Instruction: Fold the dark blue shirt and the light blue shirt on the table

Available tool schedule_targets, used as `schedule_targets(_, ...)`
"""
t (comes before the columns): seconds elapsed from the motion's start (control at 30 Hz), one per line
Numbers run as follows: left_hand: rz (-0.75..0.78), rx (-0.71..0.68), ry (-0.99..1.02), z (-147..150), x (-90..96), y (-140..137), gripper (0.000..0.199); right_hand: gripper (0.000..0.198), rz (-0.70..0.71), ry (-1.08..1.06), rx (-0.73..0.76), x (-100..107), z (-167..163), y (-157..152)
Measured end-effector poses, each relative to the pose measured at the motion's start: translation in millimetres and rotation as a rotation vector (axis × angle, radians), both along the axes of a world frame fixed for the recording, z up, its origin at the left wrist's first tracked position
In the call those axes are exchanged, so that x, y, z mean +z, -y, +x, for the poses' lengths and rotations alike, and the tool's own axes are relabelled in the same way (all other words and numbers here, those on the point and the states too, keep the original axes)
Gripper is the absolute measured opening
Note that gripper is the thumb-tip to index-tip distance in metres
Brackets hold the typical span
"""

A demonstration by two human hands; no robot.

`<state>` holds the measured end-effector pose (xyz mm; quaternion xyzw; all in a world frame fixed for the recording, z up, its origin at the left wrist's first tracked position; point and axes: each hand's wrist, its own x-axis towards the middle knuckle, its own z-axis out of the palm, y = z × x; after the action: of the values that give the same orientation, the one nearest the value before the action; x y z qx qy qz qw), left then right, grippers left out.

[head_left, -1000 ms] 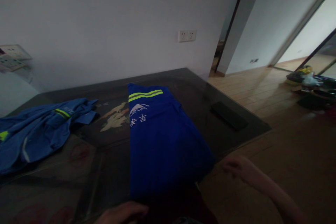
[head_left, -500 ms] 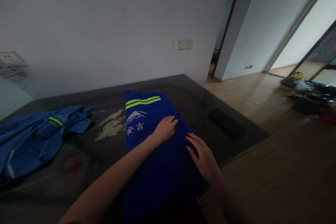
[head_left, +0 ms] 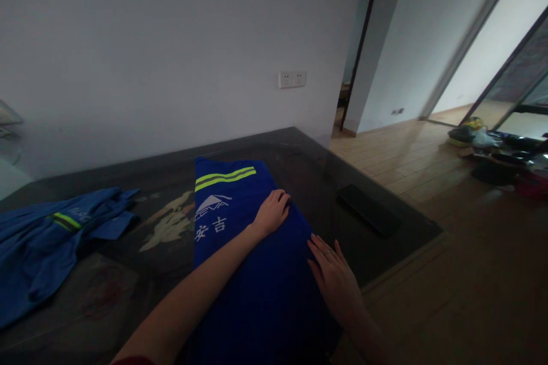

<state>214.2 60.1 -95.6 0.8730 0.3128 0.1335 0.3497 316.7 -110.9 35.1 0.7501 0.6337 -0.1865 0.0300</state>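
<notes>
A folded bright-blue work jacket (head_left: pixel 252 274) lies on the dark table in front of me, with a yellow-green reflective stripe and white lettering on its upper left part. My left hand (head_left: pixel 273 212) rests palm down on the jacket near its right edge, fingers laid out over the cloth. Lower down along that same edge, my right hand (head_left: pixel 334 275) touches the cloth with its fingers stretched out; a ring shows on one finger. The near end of the jacket fades into shadow.
A second blue garment (head_left: pixel 55 245) lies crumpled at the table's left. On the right of the dark tabletop (head_left: pixel 299 154) is a black oblong object (head_left: pixel 367 210). A wall with a socket (head_left: pixel 292 79) stands behind. Assorted items (head_left: pixel 492 148) sit on the wooden floor at far right.
My right hand has shifted slightly down along the jacket's right edge, its fingers more spread. My left hand stays on the cloth. The view has turned a little.
</notes>
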Motion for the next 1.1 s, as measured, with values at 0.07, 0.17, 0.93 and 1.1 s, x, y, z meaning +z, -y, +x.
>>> schedule_targets(0.07,-0.012,-0.003,0.003,0,-3.1,2,0.03,0.039,0.001,-0.009,-0.005,0,0,0)
schedule_targets(0.17,-0.035,-0.051,-0.038,0,-6.0,3,0.036,0.039,0.009,-0.027,-0.026,2,0,-1)
schedule_targets(0.93,-0.106,-0.171,-0.003,-147,62.8,-16,0.028,0.049,0.114,-0.254,0.235,-9,-8,-126)
schedule_targets(1.1,-0.075,0.08,-0.244,-177,8.9,-41,0.039,0.051,-0.015,-0.275,0.358,-84,-15,-178)
